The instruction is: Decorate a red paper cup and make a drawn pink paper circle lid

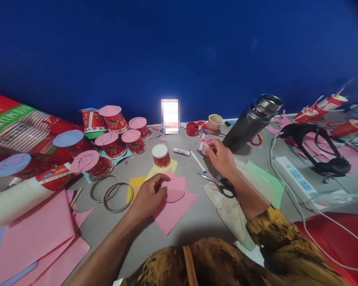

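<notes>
Left hand [150, 194] fingers curled together, pinning pink paper [173, 210]; right hand [222, 157] fingers clamped on marker [203, 141]. Lidded cups [107, 140] stand left; 1 cup [161, 155] is bare.

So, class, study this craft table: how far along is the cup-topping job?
Done: several topped cups carry pink or blue paper discs. In hand: the left hand rests on a cut pink shape, and the right hand grips a marker. Left: one bare cup stands without a disc behind the shape, uncut pink sheets lie at the left, and the scissors lie idle.
</notes>
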The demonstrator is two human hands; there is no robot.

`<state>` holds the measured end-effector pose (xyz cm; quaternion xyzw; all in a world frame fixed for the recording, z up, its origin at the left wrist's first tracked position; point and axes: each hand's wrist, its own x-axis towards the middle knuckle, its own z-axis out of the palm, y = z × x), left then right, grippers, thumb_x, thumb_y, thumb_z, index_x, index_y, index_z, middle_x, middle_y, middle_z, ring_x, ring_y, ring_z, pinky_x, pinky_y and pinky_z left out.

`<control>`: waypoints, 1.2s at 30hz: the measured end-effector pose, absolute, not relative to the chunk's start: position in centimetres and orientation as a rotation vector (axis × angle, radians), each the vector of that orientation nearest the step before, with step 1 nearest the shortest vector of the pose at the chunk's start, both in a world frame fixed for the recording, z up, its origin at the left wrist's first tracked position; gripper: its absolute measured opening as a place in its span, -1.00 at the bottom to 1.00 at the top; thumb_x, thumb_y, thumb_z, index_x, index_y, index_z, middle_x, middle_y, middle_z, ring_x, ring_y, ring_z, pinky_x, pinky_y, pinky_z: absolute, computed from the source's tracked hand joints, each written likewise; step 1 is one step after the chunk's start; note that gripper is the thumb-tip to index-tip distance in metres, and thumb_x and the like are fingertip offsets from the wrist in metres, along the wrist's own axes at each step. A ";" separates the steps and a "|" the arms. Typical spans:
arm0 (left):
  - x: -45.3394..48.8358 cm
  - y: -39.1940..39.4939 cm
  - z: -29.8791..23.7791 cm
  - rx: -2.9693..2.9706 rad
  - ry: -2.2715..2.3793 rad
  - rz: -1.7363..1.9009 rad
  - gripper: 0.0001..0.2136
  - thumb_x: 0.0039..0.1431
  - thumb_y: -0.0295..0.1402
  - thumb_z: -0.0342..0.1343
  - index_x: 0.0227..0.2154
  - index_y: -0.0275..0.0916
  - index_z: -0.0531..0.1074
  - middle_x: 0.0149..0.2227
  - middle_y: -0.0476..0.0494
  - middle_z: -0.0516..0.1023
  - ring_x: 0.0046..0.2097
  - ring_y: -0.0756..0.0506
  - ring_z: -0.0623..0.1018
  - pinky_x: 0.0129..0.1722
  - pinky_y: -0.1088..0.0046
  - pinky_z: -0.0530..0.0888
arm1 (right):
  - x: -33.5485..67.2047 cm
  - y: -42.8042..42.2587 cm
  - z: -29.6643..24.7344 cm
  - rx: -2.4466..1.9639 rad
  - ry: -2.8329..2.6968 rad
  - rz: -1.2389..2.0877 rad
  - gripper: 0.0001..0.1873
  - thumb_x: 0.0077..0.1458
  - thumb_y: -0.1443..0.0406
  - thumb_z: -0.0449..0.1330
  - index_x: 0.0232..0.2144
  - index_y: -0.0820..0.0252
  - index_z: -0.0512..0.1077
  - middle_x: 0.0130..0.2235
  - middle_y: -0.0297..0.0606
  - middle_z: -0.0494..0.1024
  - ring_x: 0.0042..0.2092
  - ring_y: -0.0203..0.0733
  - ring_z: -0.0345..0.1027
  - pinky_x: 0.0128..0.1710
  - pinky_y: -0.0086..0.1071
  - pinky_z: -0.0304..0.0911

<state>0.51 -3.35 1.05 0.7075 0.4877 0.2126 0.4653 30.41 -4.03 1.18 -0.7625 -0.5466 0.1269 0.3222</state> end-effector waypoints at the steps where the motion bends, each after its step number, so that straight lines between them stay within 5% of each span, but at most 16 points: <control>1: 0.5 -3.3 1.0 1.753 1.196 0.519 -0.71 0.04 -0.24 0.07 -0.20 -0.19 0.54 -0.51 0.10 0.35 -0.44 -0.07 0.39 -0.35 0.38 0.34 | 30.2 -4.1 1.1 -1.887 -1.362 0.451 -0.74 0.30 0.14 0.18 -0.06 0.14 0.44 -0.36 -0.30 0.64 -0.30 -0.13 0.53 -0.19 -0.32 0.35; 7: -0.2 -3.1 0.9 1.911 1.300 0.501 -0.69 0.17 -0.26 0.02 -0.12 -0.21 0.55 -0.35 -0.06 0.53 -0.37 -0.12 0.49 -0.30 0.32 0.45 | 28.0 -4.7 1.0 -1.411 -1.147 0.937 -0.64 0.10 0.00 0.32 -0.22 0.13 0.49 -0.50 -0.40 0.58 -0.55 -0.32 0.31 -0.52 -0.45 0.23; 11: -1.2 -4.9 1.3 2.290 1.336 0.606 -0.72 0.32 -0.26 0.04 -0.03 -0.19 0.56 0.06 -0.30 0.52 -0.06 -0.25 0.58 -0.07 0.14 0.56 | 27.0 -5.4 1.1 -1.321 -1.157 1.050 -0.65 0.10 0.07 0.36 -0.16 0.16 0.60 -0.45 -0.38 0.60 -0.53 -0.36 0.29 -0.51 -0.47 0.23; 20: -0.4 -9.0 -1.3 2.562 1.256 0.677 -0.65 0.38 -0.33 0.10 0.18 -0.16 0.42 0.20 -0.40 0.40 0.14 -0.36 0.47 0.06 -0.03 0.57 | 26.8 -7.1 2.1 -1.128 -0.977 1.387 -0.53 0.01 0.04 0.51 -0.07 0.13 0.67 -0.25 -0.19 0.69 -0.48 -0.33 0.29 -0.49 -0.40 0.22; 28: -0.2 -8.9 -3.1 2.596 1.329 0.563 -0.61 0.24 -0.42 0.21 0.13 -0.08 0.47 0.22 -0.40 0.43 0.18 -0.41 0.46 0.02 -0.07 0.55 | 23.4 -8.4 1.0 -1.338 -1.112 1.149 -0.69 0.16 0.06 0.39 -0.20 0.16 0.66 -0.47 -0.31 0.57 -0.52 -0.31 0.27 -0.54 -0.43 0.21; 36: -0.9 -8.2 -3.2 2.390 1.382 0.844 -0.75 0.34 -0.41 0.13 0.05 -0.16 0.41 0.13 -0.36 0.41 0.10 -0.32 0.48 0.07 -0.02 0.55 | 22.3 -9.5 0.7 -1.386 -1.509 0.770 -0.78 0.37 0.14 0.19 -0.18 0.10 0.59 -0.32 -0.23 0.68 -0.34 -0.18 0.56 -0.31 -0.36 0.46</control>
